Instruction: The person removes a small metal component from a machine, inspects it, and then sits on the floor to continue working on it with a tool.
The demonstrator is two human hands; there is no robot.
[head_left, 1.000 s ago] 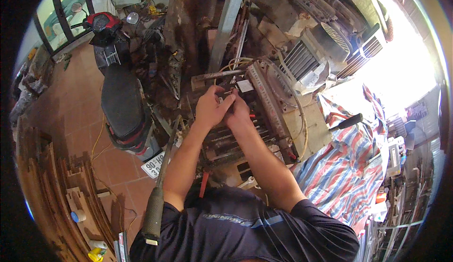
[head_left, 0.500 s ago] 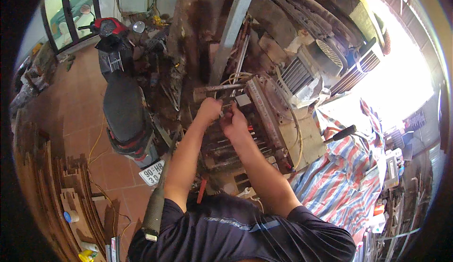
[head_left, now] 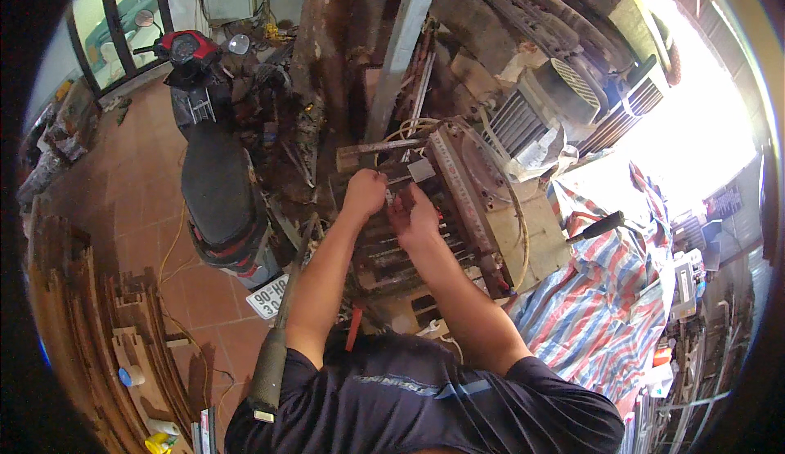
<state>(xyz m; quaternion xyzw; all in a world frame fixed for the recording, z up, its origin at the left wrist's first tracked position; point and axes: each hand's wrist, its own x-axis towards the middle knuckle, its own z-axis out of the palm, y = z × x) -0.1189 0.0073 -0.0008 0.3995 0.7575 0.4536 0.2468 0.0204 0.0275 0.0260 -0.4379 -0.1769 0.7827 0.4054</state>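
Both my hands work close together over the machine frame, a dark, grimy metal assembly with a slatted or barred bed. My left hand is closed in a pinch near its far left part; what it grips is too small to make out. Just to the right, my right hand is half curled, thumb apart from the darkened fingers, and I see nothing clearly held in it. A thin metal rod shows beyond the fingertips, and a small pale square plate lies behind them.
A motor scooter stands to the left. A grey post rises beyond the machine. Finned motor housings and a striped tarp lie to the right. Close by my left arm is a long bar with a dark grip. Rusty metal strips lean at left.
My right thumb has drawn down and away from the left hand's fingertips, loosening the right hand. The left hand stays nearly in place. The whole view has shifted slightly.
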